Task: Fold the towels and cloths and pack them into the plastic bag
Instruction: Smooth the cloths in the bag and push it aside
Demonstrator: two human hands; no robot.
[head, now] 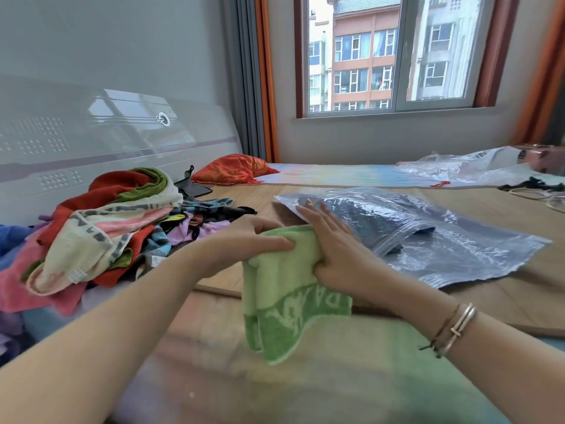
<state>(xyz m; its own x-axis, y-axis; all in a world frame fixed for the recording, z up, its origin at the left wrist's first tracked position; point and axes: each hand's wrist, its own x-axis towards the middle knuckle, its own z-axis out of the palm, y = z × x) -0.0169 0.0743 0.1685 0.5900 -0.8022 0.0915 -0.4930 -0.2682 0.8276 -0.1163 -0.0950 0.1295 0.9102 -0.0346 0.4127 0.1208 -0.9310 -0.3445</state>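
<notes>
A light green towel (287, 301) with a darker lettered band hangs folded between my hands above the bed's near part. My left hand (260, 240) grips its top fold from the left, thumb over the cloth. My right hand (333, 240) lies with straight fingers against the towel's right side, fingertips pointing away toward the bag. A clear zip plastic bag (428, 240) lies flat on the wooden mat just beyond, with dark blue cloth inside. A heap of unfolded towels and cloths (116, 228) in red, cream, pink and green sits to the left.
A wooden mat (504, 298) covers the bed. An orange pillow (232, 169) lies at the far side by the white headboard (91, 142). More crumpled clear plastic (458, 169) and dark cords (532, 188) lie at the far right under the window.
</notes>
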